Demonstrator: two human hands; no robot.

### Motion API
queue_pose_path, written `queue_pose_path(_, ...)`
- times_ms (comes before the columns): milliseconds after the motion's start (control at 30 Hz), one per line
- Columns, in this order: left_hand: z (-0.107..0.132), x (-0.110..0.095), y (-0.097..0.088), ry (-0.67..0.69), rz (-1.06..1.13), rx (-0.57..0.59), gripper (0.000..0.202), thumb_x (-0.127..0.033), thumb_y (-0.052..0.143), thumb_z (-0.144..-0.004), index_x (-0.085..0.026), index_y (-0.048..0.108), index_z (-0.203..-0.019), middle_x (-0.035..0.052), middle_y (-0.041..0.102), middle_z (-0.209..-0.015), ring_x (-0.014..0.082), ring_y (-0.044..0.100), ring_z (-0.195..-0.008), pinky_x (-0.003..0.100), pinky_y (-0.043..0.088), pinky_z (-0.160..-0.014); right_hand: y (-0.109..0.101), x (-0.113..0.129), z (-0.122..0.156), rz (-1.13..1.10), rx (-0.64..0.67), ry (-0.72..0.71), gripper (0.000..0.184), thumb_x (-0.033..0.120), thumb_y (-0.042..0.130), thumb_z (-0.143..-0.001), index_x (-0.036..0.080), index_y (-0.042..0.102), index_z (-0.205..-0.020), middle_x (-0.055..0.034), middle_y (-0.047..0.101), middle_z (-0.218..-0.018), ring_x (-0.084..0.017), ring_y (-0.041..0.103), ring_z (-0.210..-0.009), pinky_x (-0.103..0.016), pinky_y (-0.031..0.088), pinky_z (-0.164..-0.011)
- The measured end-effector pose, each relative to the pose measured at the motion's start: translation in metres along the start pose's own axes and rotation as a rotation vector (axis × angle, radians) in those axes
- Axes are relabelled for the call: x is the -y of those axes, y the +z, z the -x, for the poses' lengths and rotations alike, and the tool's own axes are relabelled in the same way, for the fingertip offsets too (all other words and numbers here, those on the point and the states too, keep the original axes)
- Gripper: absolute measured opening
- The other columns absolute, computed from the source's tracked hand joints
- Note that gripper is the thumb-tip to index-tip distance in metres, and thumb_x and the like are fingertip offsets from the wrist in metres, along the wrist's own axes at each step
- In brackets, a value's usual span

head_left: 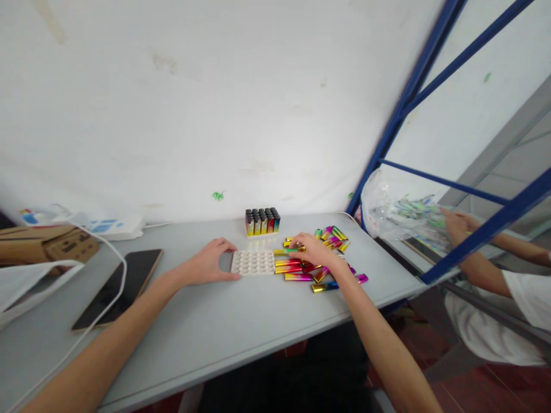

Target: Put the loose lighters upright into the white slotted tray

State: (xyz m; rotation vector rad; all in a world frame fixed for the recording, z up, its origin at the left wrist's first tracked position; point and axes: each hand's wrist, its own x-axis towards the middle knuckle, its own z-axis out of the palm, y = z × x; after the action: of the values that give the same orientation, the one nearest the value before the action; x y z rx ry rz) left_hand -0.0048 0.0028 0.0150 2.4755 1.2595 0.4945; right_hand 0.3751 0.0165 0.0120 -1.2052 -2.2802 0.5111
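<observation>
A white tray (pixel 253 263) with rows of round holes lies flat on the desk. My left hand (pixel 212 261) straddles its left end, thumb at the near corner and fingers at the far corner. Against its right side lie several shiny lighter casings, among them a red one (pixel 288 268). My right hand (pixel 313 250) is over this pile, its fingers curled round the end of a yellow-green lighter casing (pixel 282 252); the grip is partly hidden. More casings (pixel 340 234) in yellow, pink and green are scattered beyond and beside that hand.
Behind the white tray, several black-topped lighters (pixel 262 221) stand upright in a holder near the wall. At left are a dark tablet-like slab (pixel 120 289), a white cable (pixel 123 267), a power strip (pixel 120 227) and a cardboard box (pixel 47 244). Right, past a blue frame (pixel 390 129), another person's hands (pixel 458 223) handle plastic.
</observation>
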Motion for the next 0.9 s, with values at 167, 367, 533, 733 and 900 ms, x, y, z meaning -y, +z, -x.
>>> queue_pose_path(167, 0.002, -0.002, 0.004, -0.002, 0.008, -0.042, 0.073, -0.074, 0.081, -0.069, -0.021, 0.070, -0.118, 0.0102, 0.069, -0.120, 0.0328, 0.066, -0.116, 0.044, 0.053, -0.107, 0.005, 0.010, -0.005, -0.499, -0.227, 0.136, 0.032, 0.049, 0.078, -0.090, 0.021, 0.076, -0.103, -0.0026, 0.075, -0.092, -0.019, 0.067, -0.083, -0.033, 0.053, -0.081)
queue_pose_path(367, 0.003, -0.008, 0.016, 0.017, 0.003, -0.128, 0.069, -0.073, 0.081, -0.071, -0.022, 0.073, -0.116, 0.0099, 0.071, -0.114, 0.0341, 0.067, -0.112, 0.047, 0.053, -0.106, 0.014, 0.046, -0.030, -1.102, -0.388, 0.263, 0.046, 0.055, 0.093, -0.071, 0.022, 0.078, -0.100, -0.0039, 0.076, -0.101, -0.018, 0.067, -0.090, -0.029, 0.055, -0.078)
queue_pose_path(533, 0.002, -0.017, 0.026, 0.023, -0.002, -0.150, 0.066, -0.073, 0.080, -0.076, -0.022, 0.073, -0.116, 0.0093, 0.070, -0.111, 0.0333, 0.066, -0.110, 0.047, 0.053, -0.105, 0.031, 0.073, -0.051, -1.249, -0.346, 0.280, 0.050, 0.065, 0.087, -0.075, 0.023, 0.070, -0.097, -0.0058, 0.076, -0.100, -0.020, 0.071, -0.091, -0.032, 0.059, -0.077)
queue_pose_path(733, 0.002, -0.027, 0.034, 0.027, -0.020, -0.163, 0.070, -0.075, 0.079, -0.078, -0.021, 0.074, -0.122, 0.0109, 0.069, -0.113, 0.0335, 0.065, -0.110, 0.047, 0.053, -0.104, 0.055, 0.088, -0.051, -1.276, -0.266, 0.230, 0.054, 0.073, 0.078, -0.081, 0.027, 0.057, -0.100, 0.0103, 0.049, -0.062, -0.009, 0.041, -0.047, -0.021, 0.039, -0.048)
queue_pose_path(900, 0.001, -0.036, 0.040, 0.040, -0.046, -0.151, 0.073, -0.075, 0.079, -0.079, -0.019, 0.073, -0.126, 0.0125, 0.068, -0.115, 0.0351, 0.064, -0.112, 0.050, 0.052, -0.108, 0.066, 0.093, -0.051, -1.202, -0.195, 0.434, 0.064, 0.082, 0.056, -0.090, 0.024, 0.042, -0.067, 0.0113, 0.020, -0.053, -0.007, 0.011, -0.044, -0.022, 0.008, -0.042)
